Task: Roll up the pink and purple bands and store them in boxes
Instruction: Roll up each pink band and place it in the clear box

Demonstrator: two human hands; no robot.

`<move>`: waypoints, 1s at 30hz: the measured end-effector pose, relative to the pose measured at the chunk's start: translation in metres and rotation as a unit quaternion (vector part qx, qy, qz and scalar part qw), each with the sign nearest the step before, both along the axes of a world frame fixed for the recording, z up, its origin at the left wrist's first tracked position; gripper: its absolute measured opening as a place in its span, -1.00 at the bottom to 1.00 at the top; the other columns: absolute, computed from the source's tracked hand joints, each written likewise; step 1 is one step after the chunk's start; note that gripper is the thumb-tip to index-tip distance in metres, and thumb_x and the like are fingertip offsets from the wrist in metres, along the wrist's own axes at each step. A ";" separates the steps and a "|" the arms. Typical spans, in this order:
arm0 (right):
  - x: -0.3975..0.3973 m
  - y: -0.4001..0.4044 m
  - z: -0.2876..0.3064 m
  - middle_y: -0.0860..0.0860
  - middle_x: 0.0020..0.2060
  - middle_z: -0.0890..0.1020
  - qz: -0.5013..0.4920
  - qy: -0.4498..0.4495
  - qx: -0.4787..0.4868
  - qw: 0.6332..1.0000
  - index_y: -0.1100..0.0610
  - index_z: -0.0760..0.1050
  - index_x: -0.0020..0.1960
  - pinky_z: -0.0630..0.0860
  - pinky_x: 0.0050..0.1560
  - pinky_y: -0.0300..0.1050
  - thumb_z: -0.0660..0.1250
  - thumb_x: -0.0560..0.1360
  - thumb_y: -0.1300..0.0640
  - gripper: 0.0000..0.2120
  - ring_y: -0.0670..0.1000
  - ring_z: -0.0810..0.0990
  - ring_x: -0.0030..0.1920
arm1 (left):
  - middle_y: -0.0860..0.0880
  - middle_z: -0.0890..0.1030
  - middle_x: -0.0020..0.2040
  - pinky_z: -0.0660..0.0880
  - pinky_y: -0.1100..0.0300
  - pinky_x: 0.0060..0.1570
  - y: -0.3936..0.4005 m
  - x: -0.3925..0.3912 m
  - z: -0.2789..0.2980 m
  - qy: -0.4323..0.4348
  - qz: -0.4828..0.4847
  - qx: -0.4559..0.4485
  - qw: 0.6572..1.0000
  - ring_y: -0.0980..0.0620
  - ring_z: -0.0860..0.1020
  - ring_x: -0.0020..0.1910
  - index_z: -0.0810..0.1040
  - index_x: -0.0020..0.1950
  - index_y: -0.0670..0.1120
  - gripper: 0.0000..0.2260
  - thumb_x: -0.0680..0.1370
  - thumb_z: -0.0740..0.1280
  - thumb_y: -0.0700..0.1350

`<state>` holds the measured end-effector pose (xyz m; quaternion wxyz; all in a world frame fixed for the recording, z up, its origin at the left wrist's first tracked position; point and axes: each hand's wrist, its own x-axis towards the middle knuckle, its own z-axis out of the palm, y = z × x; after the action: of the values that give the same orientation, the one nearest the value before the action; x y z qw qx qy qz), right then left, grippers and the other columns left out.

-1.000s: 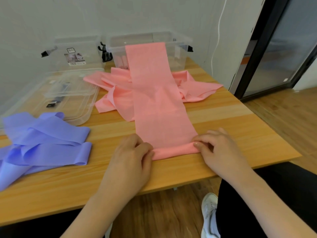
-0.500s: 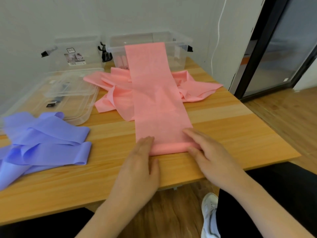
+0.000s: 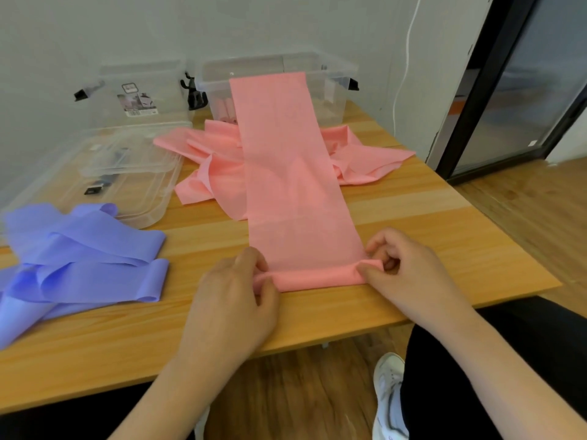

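Observation:
A long pink band (image 3: 286, 173) lies stretched down the wooden table (image 3: 444, 242), its far end draped over the rim of a clear box (image 3: 336, 87). Its near end is rolled into a thin tube (image 3: 317, 277). My left hand (image 3: 232, 296) pinches the tube's left end and my right hand (image 3: 403, 268) pinches its right end. More loose pink bands (image 3: 216, 166) are heaped under the stretched one. A pile of purple bands (image 3: 79, 252) lies at the left. Pink rolls (image 3: 224, 111) show through the clear box's wall.
A second clear box (image 3: 139, 90) stands at the back left against the wall. Two clear lids (image 3: 127, 173) lie flat in front of it. The table's near edge runs just below my hands; a white shoe (image 3: 389, 395) and wooden floor show beneath.
My hands went from lying flat on the band's near end to curling around it, and the near end is now a thicker roll.

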<state>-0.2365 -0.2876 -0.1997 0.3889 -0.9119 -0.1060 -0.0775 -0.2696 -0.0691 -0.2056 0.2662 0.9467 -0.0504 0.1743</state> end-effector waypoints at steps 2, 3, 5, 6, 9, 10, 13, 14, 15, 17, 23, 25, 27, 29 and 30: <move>0.000 0.002 0.000 -0.08 -0.35 0.54 -0.017 -0.004 0.001 1.000 -0.07 0.37 -0.21 0.34 -0.29 -0.40 0.43 0.35 0.06 -0.78 -0.19 0.47 -0.30 | 0.05 0.43 -0.34 0.32 0.19 -0.39 -0.003 -0.001 0.000 -0.030 0.015 0.046 0.998 0.03 0.39 -0.36 0.44 -0.12 -0.06 -0.89 0.40 0.22 -0.07; 0.000 0.002 -0.001 -0.09 -0.34 0.53 -0.022 -0.015 -0.009 1.000 -0.06 0.37 -0.23 0.33 -0.28 -0.40 0.44 0.34 0.06 -0.78 -0.19 0.46 -0.29 | 0.04 0.44 -0.30 0.36 0.14 -0.36 -0.003 -0.001 0.000 -0.040 0.017 0.065 0.997 0.01 0.40 -0.32 0.46 -0.11 -0.07 -0.84 0.39 0.18 -0.04; 0.000 -0.001 -0.002 -0.14 -0.27 0.49 -0.009 -0.045 -0.026 0.999 -0.06 0.39 -0.25 0.31 -0.20 -0.44 0.44 0.35 0.06 -0.80 -0.20 0.45 -0.19 | 0.02 0.49 -0.22 0.44 0.06 -0.29 -0.001 -0.001 0.000 -0.051 -0.020 0.080 0.995 -0.02 0.43 -0.25 0.53 -0.13 -0.06 -0.79 0.39 0.15 -0.03; 0.000 -0.004 -0.001 -0.16 -0.22 0.48 0.012 -0.049 -0.029 0.998 -0.06 0.42 -0.25 0.29 -0.15 -0.47 0.44 0.35 0.06 -0.82 -0.21 0.44 -0.12 | 0.03 0.51 -0.21 0.47 0.04 -0.29 0.001 -0.001 0.000 -0.052 -0.051 0.074 0.995 0.00 0.45 -0.24 0.55 -0.15 -0.06 -0.79 0.40 0.15 -0.04; -0.001 -0.015 0.006 -0.23 -0.15 0.52 0.099 -0.012 -0.038 0.994 -0.17 0.47 -0.22 0.26 -0.02 -0.49 0.45 0.35 0.11 -0.78 -0.24 0.44 0.01 | 0.11 0.52 -0.19 0.47 0.22 -0.24 0.009 0.001 0.001 -0.021 -0.100 0.049 0.994 0.10 0.49 -0.23 0.58 -0.14 -0.02 -0.77 0.41 0.19 0.05; -0.001 -0.016 0.006 -0.24 -0.15 0.53 0.109 -0.008 -0.044 0.993 -0.21 0.46 -0.20 0.26 -0.01 -0.50 0.45 0.36 0.14 -0.73 -0.26 0.44 0.02 | 0.14 0.51 -0.19 0.43 0.31 -0.23 0.011 0.002 0.002 -0.011 -0.104 0.043 0.994 0.13 0.49 -0.23 0.58 -0.13 -0.02 -0.76 0.41 0.20 0.07; 0.003 -0.013 0.001 -0.25 -0.17 0.55 0.069 -0.024 -0.039 0.997 -0.19 0.49 -0.17 0.26 0.00 -0.53 0.37 0.44 0.17 -0.76 -0.23 0.46 -0.03 | 0.15 0.53 -0.23 0.32 0.47 -0.28 0.011 0.005 0.003 0.003 -0.097 0.009 0.995 0.21 0.46 -0.31 0.58 -0.12 -0.02 -0.85 0.45 0.28 0.01; 0.004 -0.010 -0.001 -0.26 -0.17 0.54 0.049 -0.028 -0.035 0.998 -0.14 0.54 -0.13 0.25 0.00 -0.54 0.34 0.47 0.19 -0.80 -0.22 0.46 -0.04 | 0.13 0.55 -0.24 0.31 0.47 -0.31 0.010 0.005 0.002 0.000 -0.084 0.001 0.996 0.22 0.46 -0.33 0.58 -0.12 -0.03 -0.92 0.47 0.31 -0.06; 0.006 -0.008 -0.004 -0.24 -0.17 0.53 0.033 -0.031 -0.039 0.998 -0.06 0.58 -0.08 0.23 -0.01 -0.56 0.31 0.49 0.20 -0.83 -0.18 0.45 -0.04 | 0.11 0.55 -0.26 0.31 0.46 -0.32 0.008 0.006 0.001 -0.006 -0.074 -0.003 0.997 0.22 0.45 -0.34 0.58 -0.12 -0.04 -0.96 0.48 0.34 -0.13; 0.008 -0.003 -0.008 -0.19 -0.15 0.53 0.009 -0.048 -0.066 0.997 0.06 0.61 -0.01 0.22 -0.05 -0.52 0.30 0.50 0.20 -0.86 -0.15 0.43 -0.02 | 0.06 0.55 -0.26 0.38 0.34 -0.34 0.006 0.006 -0.002 -0.022 -0.057 0.007 0.998 0.17 0.46 -0.33 0.55 -0.09 -0.05 -0.96 0.48 0.33 -0.13; 0.005 -0.006 0.001 -0.22 -0.14 0.51 0.047 -0.049 -0.029 0.997 -0.05 0.51 -0.10 0.28 -0.09 -0.54 0.42 0.40 0.19 -0.82 -0.24 0.47 -0.09 | 0.06 0.57 -0.16 0.46 0.19 -0.22 0.011 0.004 -0.001 -0.007 -0.077 0.044 0.996 0.10 0.48 -0.20 0.64 -0.10 -0.03 -0.73 0.44 0.21 0.07; 0.003 -0.010 0.003 -0.24 -0.12 0.55 0.092 -0.026 -0.029 0.995 -0.05 0.57 -0.10 0.27 -0.02 -0.55 0.44 0.38 0.22 -0.80 -0.26 0.48 -0.02 | 0.08 0.59 -0.14 0.43 0.28 -0.16 0.016 0.005 -0.001 0.009 -0.083 0.035 0.996 0.12 0.52 -0.17 0.66 -0.07 -0.04 -0.73 0.41 0.28 0.08; 0.002 -0.012 0.001 -0.27 -0.14 0.57 0.084 -0.041 -0.036 0.995 -0.04 0.61 -0.09 0.26 0.01 -0.54 0.43 0.37 0.25 -0.79 -0.25 0.47 0.00 | 0.05 0.63 -0.17 0.41 0.36 -0.17 0.017 0.007 -0.001 0.002 -0.089 0.041 0.995 0.12 0.50 -0.16 0.67 -0.09 -0.07 -0.73 0.41 0.27 0.05; 0.003 -0.009 0.000 -0.30 -0.18 0.56 0.057 -0.066 -0.051 0.995 -0.05 0.61 -0.09 0.26 -0.01 -0.52 0.39 0.42 0.23 -0.81 -0.23 0.44 -0.02 | 0.02 0.66 -0.19 0.35 0.39 -0.07 0.016 0.009 -0.001 -0.012 -0.081 0.037 0.996 0.08 0.47 -0.11 0.67 -0.09 -0.10 -0.76 0.44 0.26 -0.02; 0.004 -0.007 -0.001 -0.30 -0.19 0.54 0.046 -0.067 -0.055 0.995 -0.07 0.58 -0.10 0.26 -0.03 -0.52 0.36 0.45 0.22 -0.81 -0.22 0.43 -0.03 | 0.02 0.66 -0.20 0.32 0.47 -0.06 0.015 0.009 0.000 -0.010 -0.067 0.024 0.997 0.09 0.48 -0.15 0.66 -0.08 -0.10 -0.80 0.43 0.28 -0.07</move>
<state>-0.2327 -0.2944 -0.2005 0.3337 -0.9186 -0.1779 -0.1150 -0.2610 -0.0536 -0.2054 0.2540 0.9455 -0.1209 0.1638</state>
